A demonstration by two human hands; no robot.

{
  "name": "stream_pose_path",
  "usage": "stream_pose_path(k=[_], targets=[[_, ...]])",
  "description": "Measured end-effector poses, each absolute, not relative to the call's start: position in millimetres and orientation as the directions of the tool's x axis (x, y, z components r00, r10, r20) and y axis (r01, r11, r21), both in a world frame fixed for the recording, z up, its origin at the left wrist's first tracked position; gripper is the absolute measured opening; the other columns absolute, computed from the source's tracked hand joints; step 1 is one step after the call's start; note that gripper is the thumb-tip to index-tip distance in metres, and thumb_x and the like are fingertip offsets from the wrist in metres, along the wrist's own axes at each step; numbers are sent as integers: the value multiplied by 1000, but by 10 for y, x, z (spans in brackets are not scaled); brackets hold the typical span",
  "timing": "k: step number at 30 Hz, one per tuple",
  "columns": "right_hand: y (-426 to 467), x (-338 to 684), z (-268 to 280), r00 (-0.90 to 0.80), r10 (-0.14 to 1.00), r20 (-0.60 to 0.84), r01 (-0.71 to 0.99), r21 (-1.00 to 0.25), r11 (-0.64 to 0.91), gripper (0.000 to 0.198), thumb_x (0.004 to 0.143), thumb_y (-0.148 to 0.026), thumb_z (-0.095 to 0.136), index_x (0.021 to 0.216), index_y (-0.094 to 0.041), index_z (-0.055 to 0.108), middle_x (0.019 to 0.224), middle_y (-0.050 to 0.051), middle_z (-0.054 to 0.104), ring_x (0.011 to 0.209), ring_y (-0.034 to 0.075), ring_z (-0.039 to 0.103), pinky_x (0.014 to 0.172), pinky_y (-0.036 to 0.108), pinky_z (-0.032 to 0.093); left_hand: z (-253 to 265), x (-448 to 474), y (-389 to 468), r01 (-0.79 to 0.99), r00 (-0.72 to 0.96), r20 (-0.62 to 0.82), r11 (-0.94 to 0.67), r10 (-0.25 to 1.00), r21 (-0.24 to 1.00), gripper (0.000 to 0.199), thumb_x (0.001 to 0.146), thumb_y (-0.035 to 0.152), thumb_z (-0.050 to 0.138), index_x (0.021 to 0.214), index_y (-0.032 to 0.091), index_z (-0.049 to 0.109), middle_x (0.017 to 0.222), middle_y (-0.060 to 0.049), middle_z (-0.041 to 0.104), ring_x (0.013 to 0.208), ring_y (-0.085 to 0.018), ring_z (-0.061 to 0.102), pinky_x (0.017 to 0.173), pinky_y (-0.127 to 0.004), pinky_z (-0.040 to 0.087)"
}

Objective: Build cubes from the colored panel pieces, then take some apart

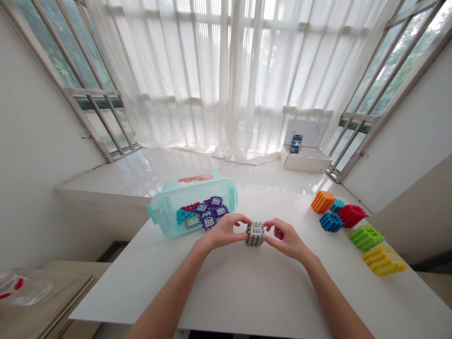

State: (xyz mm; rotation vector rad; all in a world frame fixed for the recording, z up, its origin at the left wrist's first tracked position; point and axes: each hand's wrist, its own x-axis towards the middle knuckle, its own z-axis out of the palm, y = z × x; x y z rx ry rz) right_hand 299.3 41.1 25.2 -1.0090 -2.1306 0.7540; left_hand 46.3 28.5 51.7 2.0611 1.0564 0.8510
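Observation:
A small stack of grey interlocking window tiles (254, 234) stands on the white table in front of me. My left hand (226, 230) grips its left side between thumb and fingers. From the right, my right hand (285, 238) closes on the opposite side with thumb and index finger. The top tile has a white arched window. To the left lies a light-teal plastic tub (169, 197), tipped with its opening toward me. Loose purple window tiles (209, 222), a grey window tile (192, 221), and some red and teal pieces lie in it.
Along the table's right side stand stacks of tiles: orange (322, 202), blue (331, 221), red (352, 215), green (366, 237) and yellow (384, 260). On the back ledge a phone (295, 144) leans in an open white box (305, 160). A clear plastic container (33, 292) sits at lower left.

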Motion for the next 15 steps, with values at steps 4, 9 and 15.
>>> stream_pose_path(k=[4, 9, 15], targets=[[404, 2990, 254, -492, 809, 321, 436, -714, 548, 26, 79, -28, 68, 105, -24, 65, 86, 0, 61, 55, 10, 37, 52, 25, 39, 499, 464, 288, 417, 464, 254, -462, 849, 782, 31, 75, 21, 69, 106, 23, 68, 106, -1, 72, 102, -20, 65, 87, -33, 51], [396, 2988, 256, -488, 813, 318, 439, -716, 544, 26, 79, -28, 68, 105, -24, 65, 86, 0, 61, 55, 10, 37, 52, 25, 39, 500, 467, 287, 419, 466, 254, -464, 848, 780, 32, 75, 21, 69, 107, 23, 68, 106, -1, 72, 102, -19, 64, 87, -33, 51], [397, 2989, 267, -496, 817, 295, 445, -721, 530, 26, 80, -27, 67, 105, -24, 64, 87, 0, 60, 56, 10, 37, 54, 25, 39, 513, 466, 273, 424, 474, 245, -463, 846, 778, 34, 76, 21, 67, 110, 25, 66, 109, -1, 71, 103, -19, 64, 87, -33, 50]])
